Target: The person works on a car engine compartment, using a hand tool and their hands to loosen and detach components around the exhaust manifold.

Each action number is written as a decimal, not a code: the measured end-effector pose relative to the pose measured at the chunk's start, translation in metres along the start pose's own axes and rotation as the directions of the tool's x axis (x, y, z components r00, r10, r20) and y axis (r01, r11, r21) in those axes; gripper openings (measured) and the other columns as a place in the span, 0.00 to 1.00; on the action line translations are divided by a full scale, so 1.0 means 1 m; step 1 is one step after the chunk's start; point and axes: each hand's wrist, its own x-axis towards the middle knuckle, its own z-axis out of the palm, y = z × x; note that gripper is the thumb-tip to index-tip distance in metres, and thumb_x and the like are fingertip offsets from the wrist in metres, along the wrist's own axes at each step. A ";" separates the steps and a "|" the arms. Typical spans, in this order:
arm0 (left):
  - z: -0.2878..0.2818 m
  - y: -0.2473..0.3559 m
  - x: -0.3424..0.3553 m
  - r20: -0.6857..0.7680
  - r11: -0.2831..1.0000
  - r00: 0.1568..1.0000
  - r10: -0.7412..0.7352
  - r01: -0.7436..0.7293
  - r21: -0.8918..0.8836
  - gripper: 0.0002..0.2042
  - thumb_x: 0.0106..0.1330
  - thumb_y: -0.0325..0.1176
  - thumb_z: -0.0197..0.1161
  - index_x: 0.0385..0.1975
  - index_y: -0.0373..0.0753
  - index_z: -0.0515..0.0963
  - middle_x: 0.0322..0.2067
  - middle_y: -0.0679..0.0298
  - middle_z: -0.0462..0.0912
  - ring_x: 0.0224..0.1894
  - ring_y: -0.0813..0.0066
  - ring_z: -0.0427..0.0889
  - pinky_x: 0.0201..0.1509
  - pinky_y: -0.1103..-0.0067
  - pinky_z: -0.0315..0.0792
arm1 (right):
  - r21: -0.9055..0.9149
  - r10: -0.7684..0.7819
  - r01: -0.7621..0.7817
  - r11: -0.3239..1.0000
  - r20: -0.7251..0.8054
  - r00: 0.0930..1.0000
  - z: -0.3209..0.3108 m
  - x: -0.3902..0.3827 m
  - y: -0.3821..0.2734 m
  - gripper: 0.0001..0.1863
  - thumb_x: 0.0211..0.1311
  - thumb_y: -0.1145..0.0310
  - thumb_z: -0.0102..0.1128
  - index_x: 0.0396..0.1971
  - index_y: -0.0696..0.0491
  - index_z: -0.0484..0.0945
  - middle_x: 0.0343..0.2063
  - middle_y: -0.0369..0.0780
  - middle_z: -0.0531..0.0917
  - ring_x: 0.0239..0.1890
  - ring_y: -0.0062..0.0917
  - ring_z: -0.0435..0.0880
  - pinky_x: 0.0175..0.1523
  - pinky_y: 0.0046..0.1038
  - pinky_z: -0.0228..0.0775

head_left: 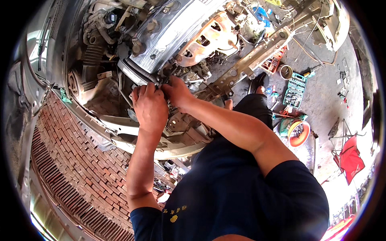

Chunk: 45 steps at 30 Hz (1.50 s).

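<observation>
My left hand (150, 107) is down in the engine bay at the lower edge of the silver engine cover (164, 34), its fingers curled over parts beside a dark hose (142, 72). Just to its right, my right hand (177, 93) has fingers bent into the same spot, close to my left fingertips. What the fingers of either hand hold is hidden by the hands and the shadowed parts. A rusty perforated shield (203, 38) sits above my right hand. A corrugated intake hose (91, 59) is to the upper left.
A metal front crossmember (235, 70) runs diagonally at right. On the floor lie a teal socket case (294, 90), an orange tool case (273, 60), an orange-rimmed bucket (298, 134) and a red folding chair (349, 156). Red bricks (88, 152) pave the ground at left.
</observation>
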 end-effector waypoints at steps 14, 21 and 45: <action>-0.003 0.019 0.007 0.056 0.996 0.998 0.015 -0.010 -0.085 0.03 0.53 0.26 0.62 0.26 0.38 0.80 0.33 0.58 0.78 0.42 0.57 0.81 0.58 0.61 0.68 | 0.051 0.051 -0.045 0.998 -0.118 0.992 -0.013 -0.005 0.000 0.14 0.64 0.71 0.60 0.46 0.64 0.78 0.37 0.48 0.85 0.40 0.30 0.83 0.48 0.36 0.75; 0.000 0.014 0.009 0.047 0.987 0.999 0.022 -0.015 -0.158 0.02 0.51 0.26 0.62 0.23 0.38 0.80 0.32 0.58 0.79 0.43 0.57 0.81 0.59 0.61 0.68 | 0.059 0.152 -0.147 0.987 -0.088 0.984 -0.015 -0.006 -0.017 0.16 0.65 0.70 0.60 0.49 0.64 0.77 0.36 0.50 0.85 0.37 0.33 0.84 0.44 0.37 0.76; -0.001 -0.001 0.000 0.023 0.997 0.999 -0.023 0.024 -0.068 0.02 0.54 0.28 0.66 0.27 0.39 0.82 0.32 0.59 0.79 0.41 0.58 0.82 0.60 0.63 0.69 | -0.250 -0.144 0.134 0.959 -0.024 0.989 -0.006 0.006 0.009 0.12 0.65 0.68 0.62 0.37 0.64 0.76 0.30 0.50 0.83 0.34 0.29 0.82 0.40 0.37 0.73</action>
